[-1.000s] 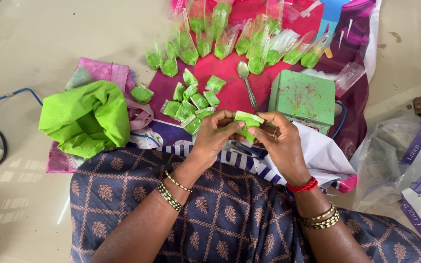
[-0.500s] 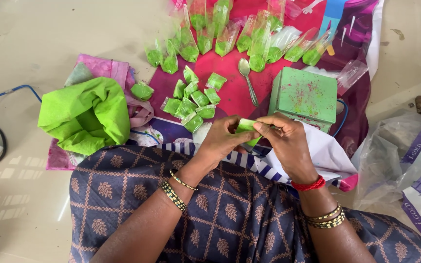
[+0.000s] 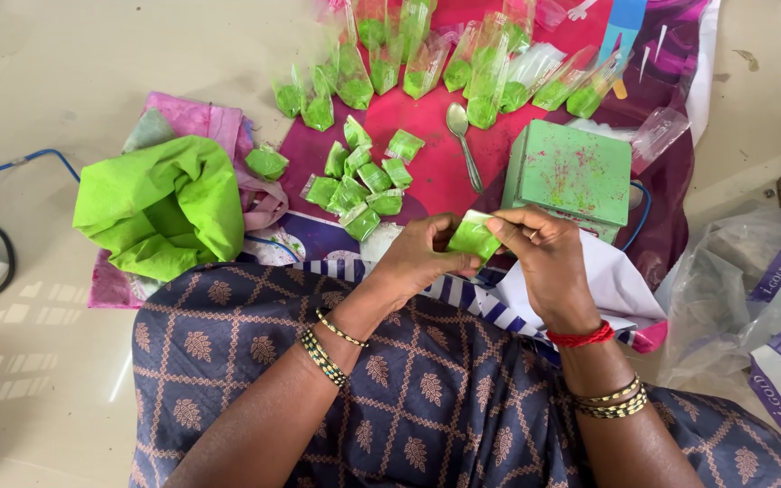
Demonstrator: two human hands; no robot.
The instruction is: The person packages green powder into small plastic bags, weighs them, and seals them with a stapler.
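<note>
Pink mat [image 3: 427, 172] on floor, both hands pinching green packet [image 3: 473, 238], left hand [image 3: 422, 258] & right hand [image 3: 544, 258] curled inward

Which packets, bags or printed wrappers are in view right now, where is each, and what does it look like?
Small packet: pinched between left hand and right hand; folded, clear, green powder.
Folded packets: pile on red sheet; small, green.
Open pouches: row along top; clear, green-filled.
Big bag: left; crumpled, bright green.
Printed bag: right; white and purple.

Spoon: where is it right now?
Head view, upper centre: the spoon lies on the red cloth, between the pile of folded green packets on its left and the green box on its right.
</note>
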